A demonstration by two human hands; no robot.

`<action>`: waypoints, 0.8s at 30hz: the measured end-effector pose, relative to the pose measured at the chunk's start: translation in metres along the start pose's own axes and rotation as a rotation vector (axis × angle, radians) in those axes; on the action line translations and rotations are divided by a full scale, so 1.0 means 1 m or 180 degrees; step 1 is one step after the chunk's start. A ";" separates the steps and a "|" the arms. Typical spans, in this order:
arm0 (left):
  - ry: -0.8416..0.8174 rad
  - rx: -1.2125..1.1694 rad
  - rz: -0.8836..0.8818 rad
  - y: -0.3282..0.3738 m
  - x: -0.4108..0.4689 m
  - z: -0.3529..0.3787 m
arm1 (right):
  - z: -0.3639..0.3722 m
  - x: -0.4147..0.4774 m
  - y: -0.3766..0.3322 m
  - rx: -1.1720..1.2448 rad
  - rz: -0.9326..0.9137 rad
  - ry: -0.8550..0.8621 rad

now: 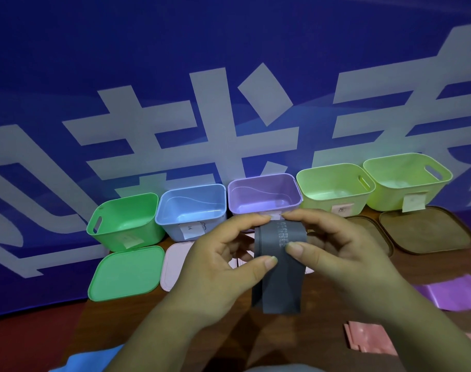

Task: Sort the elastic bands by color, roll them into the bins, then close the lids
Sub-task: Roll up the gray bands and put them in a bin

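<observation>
Starting nearest me, a blue band (94, 358), a pink band (363, 336) and a purple band (454, 294) lie loose. Above them my left hand (218, 267) and right hand (333, 251) both pinch the grey band (278, 277) at its top fold. Its long axis hangs down toward me, so I judge rolling starts up there. Beyond, the purple bin (263, 194) sits directly behind the grip.
</observation>
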State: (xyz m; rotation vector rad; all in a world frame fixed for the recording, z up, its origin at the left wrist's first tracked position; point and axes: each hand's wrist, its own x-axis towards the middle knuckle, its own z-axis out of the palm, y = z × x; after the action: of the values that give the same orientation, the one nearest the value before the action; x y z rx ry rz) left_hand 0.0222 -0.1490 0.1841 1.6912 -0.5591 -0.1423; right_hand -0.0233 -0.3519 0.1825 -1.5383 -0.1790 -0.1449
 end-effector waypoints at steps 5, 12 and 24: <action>0.0048 -0.0056 -0.0019 -0.001 0.001 0.000 | 0.001 0.000 -0.002 0.0012 0.0027 -0.0057; 0.0133 -0.0145 -0.0129 -0.003 0.003 -0.003 | -0.001 0.005 -0.001 -0.0206 -0.0084 -0.0136; 0.0102 -0.0224 -0.0212 0.005 0.003 -0.001 | 0.004 0.011 -0.001 -0.0516 -0.0153 -0.0129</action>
State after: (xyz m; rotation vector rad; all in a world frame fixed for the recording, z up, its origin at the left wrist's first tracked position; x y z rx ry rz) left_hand 0.0237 -0.1500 0.1900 1.6414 -0.4688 -0.1806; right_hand -0.0129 -0.3473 0.1856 -1.6997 -0.2411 -0.1697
